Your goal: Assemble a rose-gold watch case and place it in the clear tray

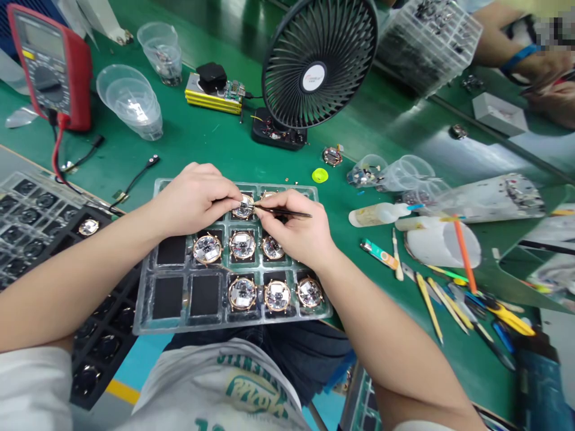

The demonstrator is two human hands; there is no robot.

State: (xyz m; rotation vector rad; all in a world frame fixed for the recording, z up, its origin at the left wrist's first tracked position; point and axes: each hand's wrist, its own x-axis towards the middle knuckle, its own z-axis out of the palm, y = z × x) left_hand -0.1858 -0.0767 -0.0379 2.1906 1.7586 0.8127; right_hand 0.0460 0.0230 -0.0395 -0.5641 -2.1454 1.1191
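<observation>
A clear plastic tray point(204, 323) with square compartments lies at the bench's front edge, before my body. Several round watch movements with gold-coloured rims sit in it; one watch movement point(243, 206) in the back row lies between my hands. My right hand point(294, 224) is closed around dark tweezers point(287, 212), whose tips point left onto that movement. The fingertips of my left hand point(202, 197) are pinched at the movement's left edge, touching it. Whether they grip the rim or a small part on it is too small to tell. My right hand partly covers the movements beneath it.
A black fan point(314, 66) stands behind the tray, with a red multimeter point(54, 72) and plastic cups point(135, 102) to its left. Bottles, a lighter point(378, 254) and several hand tools point(429, 305) lie right. More trays point(27, 227) are at left. Another person's hand point(539, 72) works at far right.
</observation>
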